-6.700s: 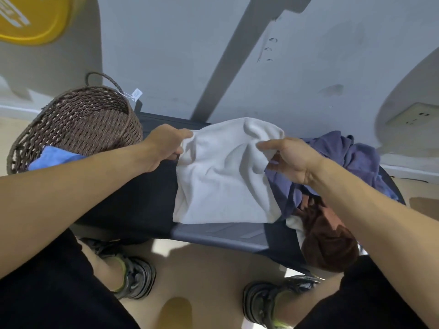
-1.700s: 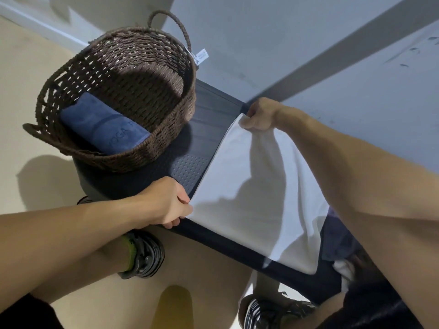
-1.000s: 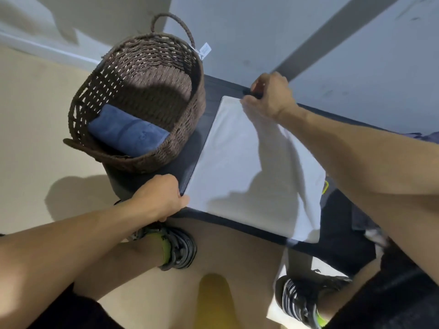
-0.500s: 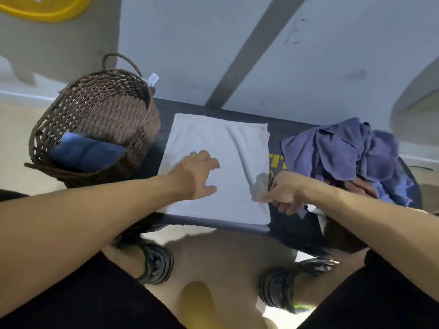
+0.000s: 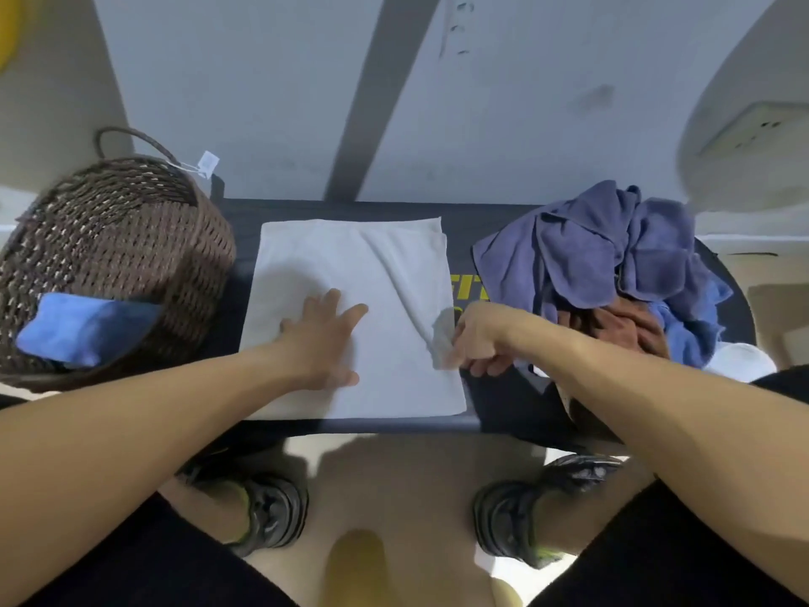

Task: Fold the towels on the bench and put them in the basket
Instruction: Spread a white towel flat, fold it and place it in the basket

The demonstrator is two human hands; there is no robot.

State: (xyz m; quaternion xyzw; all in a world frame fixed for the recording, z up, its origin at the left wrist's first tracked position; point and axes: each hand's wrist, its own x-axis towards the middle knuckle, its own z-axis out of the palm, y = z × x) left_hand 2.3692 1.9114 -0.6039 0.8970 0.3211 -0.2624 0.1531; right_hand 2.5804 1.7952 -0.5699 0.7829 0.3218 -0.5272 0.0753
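At the left end of the dark bench stands a brown wicker basket with a folded blue towel inside. Beside it a white towel lies flat; the left hand presses on it with straight fingers, and the right hand pinches its right edge. On the right lies a pile of purple, blue and brown towels.

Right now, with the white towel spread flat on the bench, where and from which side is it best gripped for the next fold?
Probably at its right edge, from the right. The white towel lies flat, the left hand presses its middle, and the right hand already pinches a raised bit of that edge, near the front. The basket crowds the left side.
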